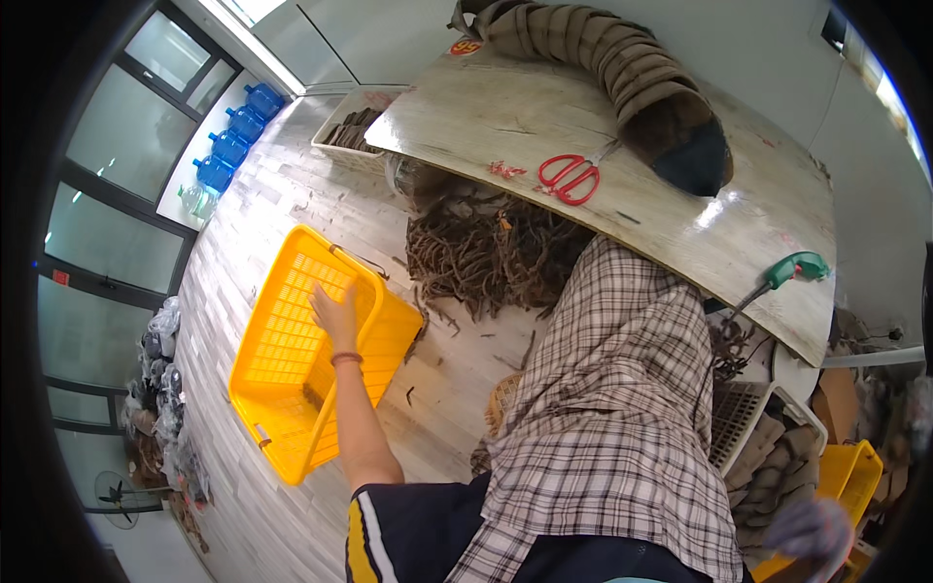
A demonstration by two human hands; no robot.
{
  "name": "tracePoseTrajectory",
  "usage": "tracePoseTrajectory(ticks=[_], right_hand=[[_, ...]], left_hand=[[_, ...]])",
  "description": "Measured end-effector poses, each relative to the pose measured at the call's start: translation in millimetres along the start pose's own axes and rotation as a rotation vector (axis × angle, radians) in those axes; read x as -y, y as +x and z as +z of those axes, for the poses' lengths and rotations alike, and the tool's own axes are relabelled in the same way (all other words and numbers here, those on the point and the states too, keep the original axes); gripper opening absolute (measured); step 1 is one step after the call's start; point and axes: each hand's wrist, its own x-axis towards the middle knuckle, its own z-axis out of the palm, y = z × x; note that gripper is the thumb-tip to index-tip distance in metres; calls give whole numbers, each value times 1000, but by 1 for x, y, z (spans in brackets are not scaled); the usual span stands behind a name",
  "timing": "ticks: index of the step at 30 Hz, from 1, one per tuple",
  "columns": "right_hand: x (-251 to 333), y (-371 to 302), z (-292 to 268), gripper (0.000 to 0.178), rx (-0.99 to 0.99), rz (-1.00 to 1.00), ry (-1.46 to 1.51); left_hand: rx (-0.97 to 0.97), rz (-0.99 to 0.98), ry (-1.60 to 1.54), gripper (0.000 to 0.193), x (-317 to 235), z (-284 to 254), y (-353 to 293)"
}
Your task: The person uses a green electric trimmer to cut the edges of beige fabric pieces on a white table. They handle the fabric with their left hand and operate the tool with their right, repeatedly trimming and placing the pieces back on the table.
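My left hand (335, 319) reaches into the mouth of a tilted yellow plastic basket (277, 360) on the floor to my left. Its fingers are spread with nothing between them, in front of the slotted wall; I cannot tell whether they touch it. A little brown debris lies at the basket's bottom. At the lower right, my right hand (824, 534) is smeared by motion, with a blurred greyish-purple patch over it. It is beside another yellow basket (846, 481) and a pile of brown folded strips (777, 476). Its fingers cannot be made out.
On the table (457, 107) are red-handled scissors (570, 179), a green-handled tool (797, 269) and a curved stack of brown strips (583, 49). Dark twisted pieces (486, 253) are heaped underneath. Blue water jugs (230, 146) line the wall. A checked cloth (612, 418) covers my lap.
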Motion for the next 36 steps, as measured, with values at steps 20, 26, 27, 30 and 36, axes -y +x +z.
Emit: tracePoseTrajectory(ticks=[20, 26, 27, 30, 36], right_hand=[[8, -24, 138, 12, -1295, 179, 73], [6, -37, 192, 5, -1844, 691, -147], [3, -38, 201, 8, -1826, 730, -140], [2, -28, 221, 32, -2005, 649, 380], [11, -5, 218, 49, -2100, 533, 714]], left_hand=[[215, 24, 51, 37, 1, 115, -88], [252, 154, 17, 36, -35, 102, -119], [329, 216, 25, 33, -45, 92, -120], [584, 432, 137, 26, -58, 81, -109], [456, 884, -211, 24, -229, -4, -113]])
